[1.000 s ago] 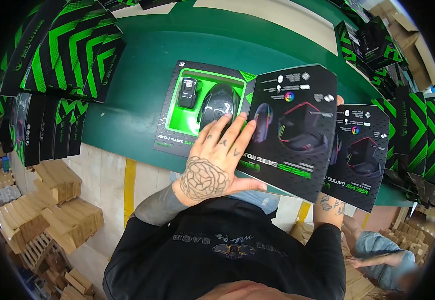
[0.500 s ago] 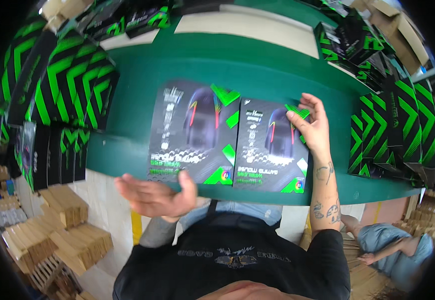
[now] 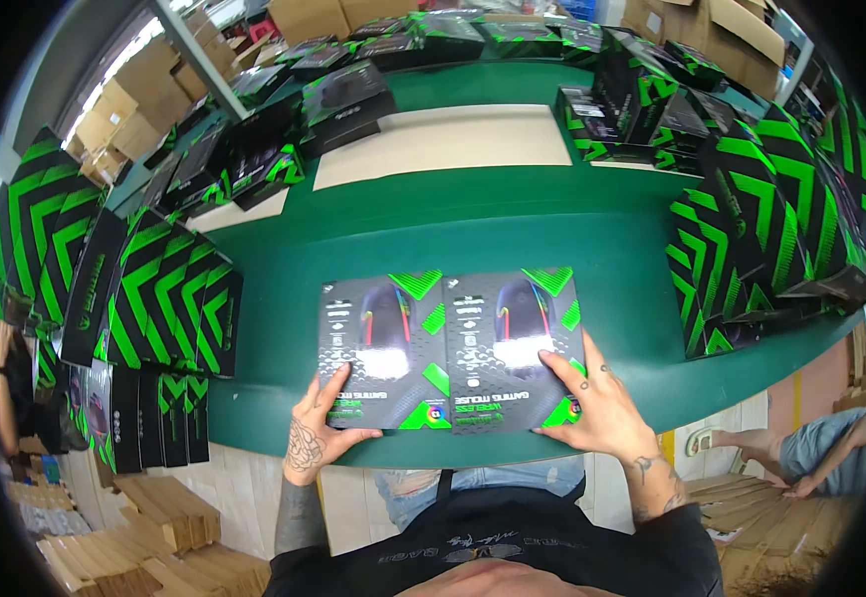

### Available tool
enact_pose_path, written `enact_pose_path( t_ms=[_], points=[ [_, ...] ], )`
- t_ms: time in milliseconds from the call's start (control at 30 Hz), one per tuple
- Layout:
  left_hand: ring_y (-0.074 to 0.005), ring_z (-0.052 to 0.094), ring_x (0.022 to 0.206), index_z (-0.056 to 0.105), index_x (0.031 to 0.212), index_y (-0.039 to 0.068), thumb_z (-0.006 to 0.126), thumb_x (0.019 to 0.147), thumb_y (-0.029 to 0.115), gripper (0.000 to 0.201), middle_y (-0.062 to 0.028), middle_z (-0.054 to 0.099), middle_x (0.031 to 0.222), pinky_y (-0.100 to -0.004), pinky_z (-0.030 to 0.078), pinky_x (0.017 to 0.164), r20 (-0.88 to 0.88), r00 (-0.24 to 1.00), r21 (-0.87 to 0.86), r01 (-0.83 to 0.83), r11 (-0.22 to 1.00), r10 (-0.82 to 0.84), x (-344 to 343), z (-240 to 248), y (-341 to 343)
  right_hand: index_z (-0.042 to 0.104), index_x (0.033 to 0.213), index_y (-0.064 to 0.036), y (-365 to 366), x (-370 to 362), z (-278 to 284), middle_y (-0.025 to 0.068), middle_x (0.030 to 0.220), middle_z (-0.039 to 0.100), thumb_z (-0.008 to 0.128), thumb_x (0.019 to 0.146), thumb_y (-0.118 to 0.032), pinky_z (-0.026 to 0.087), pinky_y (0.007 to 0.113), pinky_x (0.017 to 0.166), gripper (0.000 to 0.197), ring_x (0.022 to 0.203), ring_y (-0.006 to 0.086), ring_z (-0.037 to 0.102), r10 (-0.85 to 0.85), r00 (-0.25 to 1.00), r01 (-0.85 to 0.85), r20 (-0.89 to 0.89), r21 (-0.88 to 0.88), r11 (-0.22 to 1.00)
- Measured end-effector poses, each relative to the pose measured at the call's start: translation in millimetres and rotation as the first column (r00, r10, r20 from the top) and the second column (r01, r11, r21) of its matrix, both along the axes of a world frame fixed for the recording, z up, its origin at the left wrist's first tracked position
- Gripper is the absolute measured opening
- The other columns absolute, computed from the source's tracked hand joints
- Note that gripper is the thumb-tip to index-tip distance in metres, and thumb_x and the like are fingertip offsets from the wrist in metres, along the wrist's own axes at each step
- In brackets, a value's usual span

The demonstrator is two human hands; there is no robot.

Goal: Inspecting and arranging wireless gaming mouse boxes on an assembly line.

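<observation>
Two black computer mouse boxes with green corner patches lie flat, side by side and edge to edge, near the table's front edge. My left hand (image 3: 324,426) grips the lower left corner of the left mouse box (image 3: 383,343), fingers along its side and thumb by its front edge. At the lower right corner of the right mouse box (image 3: 515,343), my right hand (image 3: 602,410) holds on, a finger over its face and the thumb at its front edge. Fingertips beyond the box sides are partly hidden.
Stacks of green-and-black striped boxes stand on the left (image 3: 169,294) and right (image 3: 722,264) of the green table (image 3: 453,234). More boxes line the back, near a pale strip (image 3: 443,144). Brown cartons (image 3: 169,512) lie low at left. Other people are partly visible at both sides.
My left hand has come from the air onto the left box's corner. My right hand has slid from the right box's upper side to its lower corner. The view has tilted up.
</observation>
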State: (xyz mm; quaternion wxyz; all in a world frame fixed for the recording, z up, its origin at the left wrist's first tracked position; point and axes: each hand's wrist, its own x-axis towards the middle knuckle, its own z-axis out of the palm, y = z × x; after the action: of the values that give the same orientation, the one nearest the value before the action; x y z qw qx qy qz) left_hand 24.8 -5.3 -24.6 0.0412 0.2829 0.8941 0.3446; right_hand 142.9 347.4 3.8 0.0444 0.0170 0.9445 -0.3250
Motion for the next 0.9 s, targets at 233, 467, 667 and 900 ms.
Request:
enact_pose_path(
  t_ms=[233, 467, 667, 900],
  points=[
    [-0.04, 0.051, 0.116, 0.04, 0.135, 0.001, 0.085, 0.058, 0.026, 0.093, -0.0271, 0.048, 0.129, -0.0417, 0.043, 0.096, -0.366, 0.931, 0.046, 0.019, 0.999, -0.001, -103, 56, 24, 0.049, 0.131, -0.0194, 23, -111, -13, 0.0245, 0.146, 0.024, 0.08, 0.064, -0.026, 0.045, 0.043, 0.097, 0.074, 0.119, 0.0459, 0.046, -0.017, 0.812, -0.016, -0.584, -0.052, 0.999],
    [-0.0393, 0.039, 0.126, 0.044, 0.133, 0.007, 0.066, 0.083, 0.028, 0.059, -0.0223, 0.037, 0.139, -0.0444, 0.034, 0.104, -0.554, 0.825, -0.034, -0.153, 0.988, 0.109, -138, -11, 62, 0.056, 0.115, -0.0063, 14, -138, -66, 0.019, 0.128, 0.047, 0.063, 0.083, -0.028, 0.038, 0.045, 0.1, 0.04, 0.122, 0.0353, 0.042, 0.098, 0.895, 0.011, -0.435, 0.24, 0.971],
    [-0.0348, 0.035, 0.132, 0.051, 0.127, 0.007, 0.061, 0.085, 0.036, 0.052, -0.0185, 0.04, 0.14, -0.0444, 0.028, 0.108, -0.246, 0.969, -0.198, -0.083, 0.977, 0.033, -136, -24, 66, 0.062, 0.11, -0.0099, 28, -142, -47, 0.0151, 0.126, 0.05, 0.064, 0.082, -0.031, 0.037, 0.044, 0.1, 0.035, 0.119, 0.034, 0.044, 0.065, 0.943, -0.015, -0.326, 0.153, 0.988],
    [-0.0361, 0.033, 0.133, 0.048, 0.131, 0.006, 0.059, 0.087, 0.035, 0.053, -0.0188, 0.037, 0.142, -0.044, 0.028, 0.108, -0.27, 0.963, -0.258, -0.082, 0.963, 0.01, -136, -25, 42, 0.065, 0.095, -0.0088, 23, -154, -58, 0.0114, 0.117, 0.057, 0.066, 0.08, -0.03, 0.039, 0.041, 0.096, 0.026, 0.112, 0.0316, 0.047, 0.067, 0.91, -0.091, -0.409, -0.038, 0.995]
  ],
)
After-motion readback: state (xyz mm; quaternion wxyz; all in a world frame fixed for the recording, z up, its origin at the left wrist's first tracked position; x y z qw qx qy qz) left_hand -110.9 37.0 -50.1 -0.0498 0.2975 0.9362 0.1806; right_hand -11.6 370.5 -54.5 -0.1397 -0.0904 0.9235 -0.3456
